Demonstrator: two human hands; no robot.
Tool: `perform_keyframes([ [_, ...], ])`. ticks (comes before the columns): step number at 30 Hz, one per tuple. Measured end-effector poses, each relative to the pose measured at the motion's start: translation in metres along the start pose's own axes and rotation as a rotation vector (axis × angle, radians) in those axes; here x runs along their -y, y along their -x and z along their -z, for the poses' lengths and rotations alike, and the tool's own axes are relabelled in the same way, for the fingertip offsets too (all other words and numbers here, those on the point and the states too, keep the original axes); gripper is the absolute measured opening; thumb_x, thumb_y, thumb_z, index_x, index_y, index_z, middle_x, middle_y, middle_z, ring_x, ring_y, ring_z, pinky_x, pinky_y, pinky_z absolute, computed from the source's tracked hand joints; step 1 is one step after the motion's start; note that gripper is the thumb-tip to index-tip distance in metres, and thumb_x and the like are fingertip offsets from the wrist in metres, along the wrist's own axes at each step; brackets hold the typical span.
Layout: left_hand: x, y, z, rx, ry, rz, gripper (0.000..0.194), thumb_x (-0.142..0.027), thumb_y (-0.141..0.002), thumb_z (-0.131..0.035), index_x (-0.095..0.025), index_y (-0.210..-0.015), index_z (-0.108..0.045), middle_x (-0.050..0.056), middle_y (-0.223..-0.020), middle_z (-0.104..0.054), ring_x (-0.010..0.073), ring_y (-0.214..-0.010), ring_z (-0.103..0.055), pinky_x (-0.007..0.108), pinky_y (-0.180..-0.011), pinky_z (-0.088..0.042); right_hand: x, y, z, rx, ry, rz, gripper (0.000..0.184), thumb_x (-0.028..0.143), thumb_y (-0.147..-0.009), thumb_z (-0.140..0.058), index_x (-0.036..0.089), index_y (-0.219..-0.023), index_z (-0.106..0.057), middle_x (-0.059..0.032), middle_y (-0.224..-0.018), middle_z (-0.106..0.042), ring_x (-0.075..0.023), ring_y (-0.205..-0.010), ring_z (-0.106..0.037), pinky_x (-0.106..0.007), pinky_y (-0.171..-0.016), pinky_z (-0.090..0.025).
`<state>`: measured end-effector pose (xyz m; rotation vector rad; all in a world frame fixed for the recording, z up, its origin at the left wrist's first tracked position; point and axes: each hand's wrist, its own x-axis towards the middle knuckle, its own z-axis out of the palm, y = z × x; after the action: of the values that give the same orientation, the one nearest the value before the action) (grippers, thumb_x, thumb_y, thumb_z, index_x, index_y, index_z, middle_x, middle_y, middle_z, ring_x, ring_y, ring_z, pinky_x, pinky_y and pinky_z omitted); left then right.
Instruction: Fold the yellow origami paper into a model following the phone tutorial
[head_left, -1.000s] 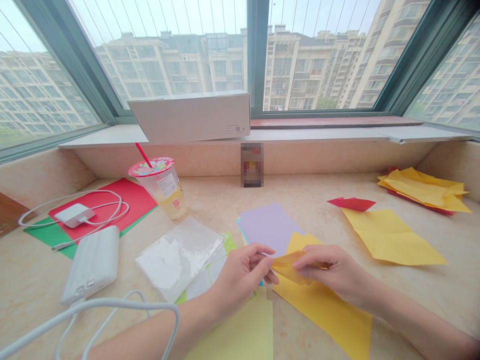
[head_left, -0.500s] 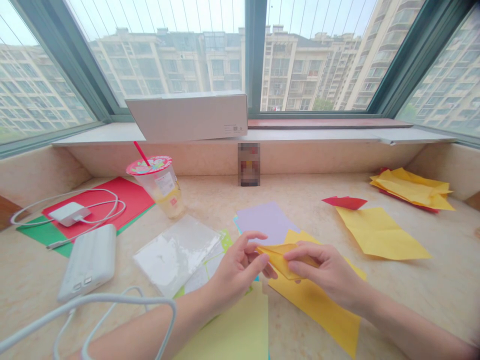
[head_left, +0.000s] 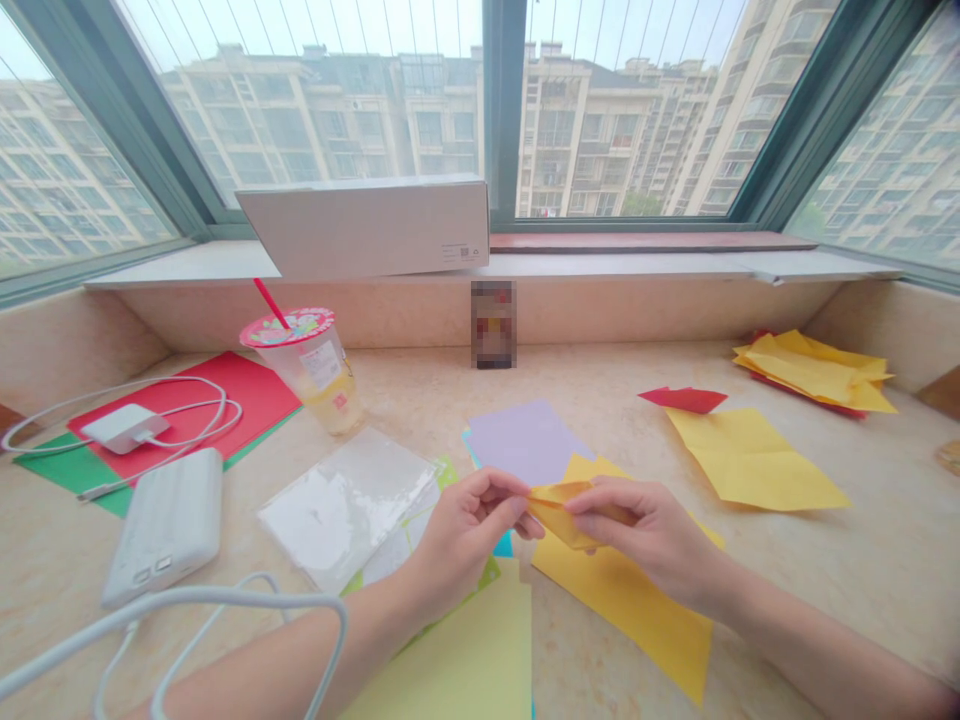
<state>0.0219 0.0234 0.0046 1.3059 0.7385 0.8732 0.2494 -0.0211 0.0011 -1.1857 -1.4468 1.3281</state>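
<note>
A small folded piece of orange-yellow paper (head_left: 559,508) is held between both hands just above the tabletop. My left hand (head_left: 461,535) pinches its left end with thumb and fingers closed. My right hand (head_left: 649,535) grips its right part, fingers curled over it. Beneath the hands lies a larger yellow sheet (head_left: 630,600), partly over a lilac sheet (head_left: 521,440). A pale green sheet (head_left: 465,665) lies at the near edge under my left wrist.
To the left are a clear plastic sleeve (head_left: 341,500), a white power bank (head_left: 165,525), a charger with cable (head_left: 124,425) on red and green sheets, and a drink cup with straw (head_left: 315,370). Creased yellow paper (head_left: 754,460), a red piece (head_left: 682,398) and a yellow pile (head_left: 814,372) lie right. A white box (head_left: 367,225) rests on the sill.
The view drifted a little, shifting everything slightly left. My left fingers have closed further onto the paper's left end; both hands stay on the folded piece.
</note>
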Motion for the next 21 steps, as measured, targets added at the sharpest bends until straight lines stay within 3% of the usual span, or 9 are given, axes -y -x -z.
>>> perform_keyframes([
  [10,-0.003,0.001,-0.002,0.007,0.061,0.038,0.030,-0.042,-0.088,-0.071,-0.017,-0.096,-0.057,0.006,-0.077,-0.078,0.0189,-0.073,-0.076,0.030,-0.073,-0.058,-0.002,-0.002,0.005,-0.024,0.137,0.044,0.018,0.039,-0.089,-0.072,0.024,-0.094,-0.081,-0.0045,-0.089,-0.077,-0.0181,-0.078,-0.072,-0.029,-0.070,-0.059],
  [14,-0.003,0.003,-0.004,0.092,-0.002,0.077,0.044,-0.051,-0.086,-0.072,-0.016,-0.109,-0.059,0.008,-0.080,-0.078,0.0221,-0.073,-0.077,0.030,-0.070,-0.059,-0.006,-0.005,0.005,0.012,0.193,0.126,0.020,0.040,-0.091,-0.069,0.024,-0.090,-0.081,-0.0047,-0.088,-0.079,-0.0182,-0.078,-0.072,-0.030,-0.070,-0.059],
  [17,0.000,0.005,-0.004,0.167,-0.125,0.111,0.048,-0.059,-0.091,-0.062,-0.012,-0.096,-0.069,0.011,-0.079,-0.077,0.0224,-0.070,-0.077,0.028,-0.065,-0.059,-0.006,-0.004,0.005,0.065,0.254,0.185,0.023,0.041,-0.094,-0.066,0.024,-0.091,-0.081,-0.0042,-0.084,-0.079,-0.0177,-0.074,-0.071,-0.029,-0.068,-0.058],
  [19,0.002,0.005,-0.004,0.167,-0.151,0.098,0.052,-0.062,-0.093,-0.057,-0.012,-0.088,-0.071,0.011,-0.078,-0.077,0.0212,-0.067,-0.076,0.027,-0.061,-0.058,0.000,0.000,0.007,0.101,0.297,0.194,0.024,0.041,-0.095,-0.065,0.024,-0.092,-0.081,-0.0042,-0.084,-0.079,-0.0181,-0.074,-0.072,-0.029,-0.067,-0.058],
  [21,0.003,0.004,-0.004,0.133,-0.133,0.069,0.052,-0.062,-0.093,-0.057,-0.012,-0.087,-0.070,0.009,-0.074,-0.076,0.0203,-0.066,-0.076,0.026,-0.061,-0.059,0.009,0.004,0.014,0.124,0.339,0.211,0.024,0.043,-0.095,-0.064,0.024,-0.100,-0.079,-0.0060,-0.096,-0.080,-0.0206,-0.085,-0.074,-0.032,-0.076,-0.059],
])
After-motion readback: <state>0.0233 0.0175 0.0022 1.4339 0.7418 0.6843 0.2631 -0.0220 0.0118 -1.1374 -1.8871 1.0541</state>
